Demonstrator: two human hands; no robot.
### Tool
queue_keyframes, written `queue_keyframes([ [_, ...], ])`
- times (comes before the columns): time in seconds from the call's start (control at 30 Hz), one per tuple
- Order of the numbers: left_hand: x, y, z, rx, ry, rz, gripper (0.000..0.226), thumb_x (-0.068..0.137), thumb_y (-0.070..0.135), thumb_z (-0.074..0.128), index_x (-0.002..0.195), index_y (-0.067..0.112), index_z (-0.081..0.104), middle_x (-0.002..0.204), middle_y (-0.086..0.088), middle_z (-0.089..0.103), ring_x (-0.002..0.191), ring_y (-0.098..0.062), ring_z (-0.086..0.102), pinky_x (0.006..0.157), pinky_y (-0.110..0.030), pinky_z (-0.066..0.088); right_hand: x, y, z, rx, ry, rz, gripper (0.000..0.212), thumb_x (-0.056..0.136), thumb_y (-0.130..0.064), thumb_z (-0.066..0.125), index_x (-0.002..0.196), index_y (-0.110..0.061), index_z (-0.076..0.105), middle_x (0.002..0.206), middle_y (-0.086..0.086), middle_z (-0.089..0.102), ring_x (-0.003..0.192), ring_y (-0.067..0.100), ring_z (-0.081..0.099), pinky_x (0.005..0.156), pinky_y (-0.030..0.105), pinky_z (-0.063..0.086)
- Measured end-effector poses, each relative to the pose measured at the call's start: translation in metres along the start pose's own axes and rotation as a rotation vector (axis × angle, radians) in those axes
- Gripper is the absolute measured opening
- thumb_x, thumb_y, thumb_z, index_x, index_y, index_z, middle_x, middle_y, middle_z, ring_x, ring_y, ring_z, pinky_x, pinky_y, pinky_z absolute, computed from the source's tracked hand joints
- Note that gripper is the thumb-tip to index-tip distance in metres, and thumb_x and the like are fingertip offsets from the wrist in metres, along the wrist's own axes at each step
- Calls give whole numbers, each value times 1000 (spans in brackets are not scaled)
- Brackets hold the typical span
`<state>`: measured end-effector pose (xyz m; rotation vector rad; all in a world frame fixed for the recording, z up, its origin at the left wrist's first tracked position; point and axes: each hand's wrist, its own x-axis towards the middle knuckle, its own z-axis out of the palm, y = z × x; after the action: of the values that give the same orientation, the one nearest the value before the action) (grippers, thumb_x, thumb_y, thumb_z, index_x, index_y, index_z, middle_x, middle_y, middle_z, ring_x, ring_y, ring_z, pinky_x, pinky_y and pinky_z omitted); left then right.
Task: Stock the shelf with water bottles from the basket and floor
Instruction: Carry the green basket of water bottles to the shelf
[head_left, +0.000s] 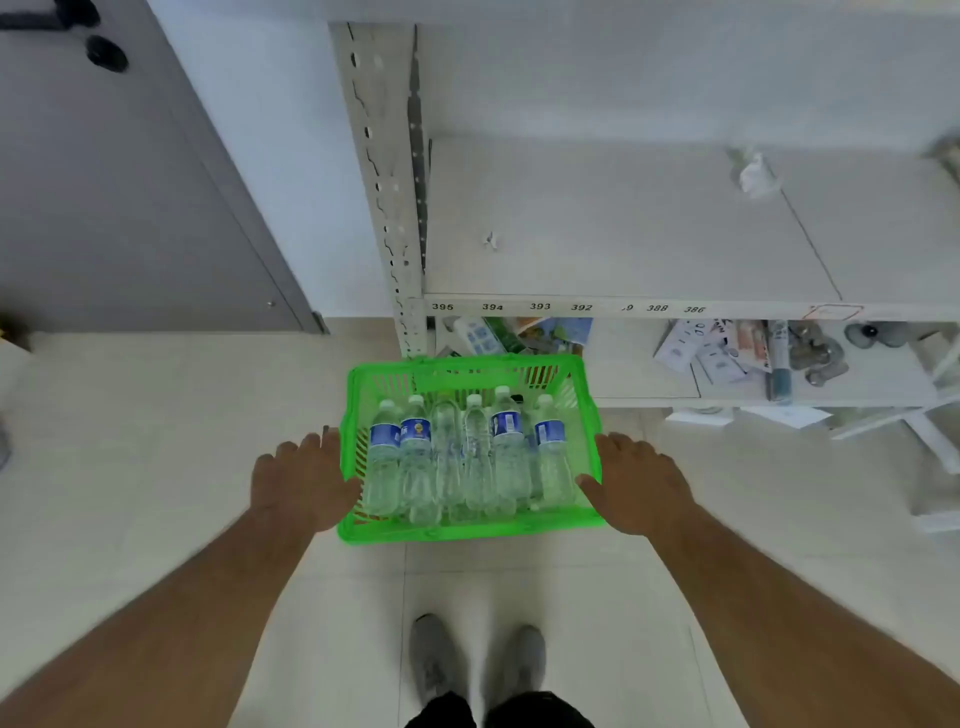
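A green plastic basket (467, 531) is in front of me, low over the tiled floor; I cannot tell whether it rests on the floor. Several clear water bottles (415, 457) lie side by side in it, some with blue labels, caps pointing away from me. My left hand (296, 483) grips the basket's left wall with the thumb over the rim. My right hand (639, 483) grips the right wall the same way. Beyond the basket is a white shelf board (623, 234) with numbers along its front edge, holding almost nothing.
A crumpled bit of plastic (753, 174) lies on the shelf board. The lower shelf (644, 364) holds packets, papers and small items. A perforated metal upright (384, 182) stands at the shelf's left end, a grey door (104, 182) further left. My shoes (431, 660) are below the basket.
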<state>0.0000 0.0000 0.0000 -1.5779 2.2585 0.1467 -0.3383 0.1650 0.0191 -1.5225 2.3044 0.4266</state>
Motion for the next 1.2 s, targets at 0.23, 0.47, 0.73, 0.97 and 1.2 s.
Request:
queue_keyframes([
  [0.23, 63, 9, 50, -22, -71, -69, 79, 85, 62, 42, 150, 20, 25, 134, -2, 53, 118, -28, 53, 90, -41, 44, 76, 18, 47, 28, -38, 68, 68, 96, -55, 42, 148, -12, 31, 146, 9, 42, 124, 31, 48, 94, 41, 44],
  [0.47, 108, 37, 105, -197, -94, -236, 86, 88, 53, 49, 154, 10, 14, 140, -10, 46, 118, -33, 53, 91, -42, 45, 143, 29, 93, 112, 10, 186, 77, 96, -48, 48, 151, -2, 20, 149, 16, 37, 121, 37, 49, 91, 44, 45],
  [0.73, 137, 34, 145, -534, -44, -484, 40, 88, 15, 54, 121, 1, 39, 117, -24, 53, 100, -45, 60, 80, -50, 48, 179, 27, 131, 467, 111, 330, 39, 98, -25, 50, 125, 2, 41, 111, 24, 59, 98, 43, 63, 73, 41, 47],
  [0.97, 151, 19, 158, -791, -83, -552, 19, 85, 15, 63, 91, -1, 57, 83, -19, 61, 78, -38, 61, 63, -37, 45, 194, 39, 145, 844, 65, 502, 30, 92, -37, 61, 86, -8, 54, 75, 6, 56, 76, 31, 59, 60, 32, 38],
  [1.2, 128, 14, 139, -752, -56, -446, 18, 86, 17, 64, 88, 2, 56, 79, -16, 62, 71, -34, 59, 61, -36, 43, 157, 47, 138, 903, 98, 527, 31, 91, -33, 64, 76, -8, 53, 71, 9, 57, 67, 28, 57, 55, 31, 35],
])
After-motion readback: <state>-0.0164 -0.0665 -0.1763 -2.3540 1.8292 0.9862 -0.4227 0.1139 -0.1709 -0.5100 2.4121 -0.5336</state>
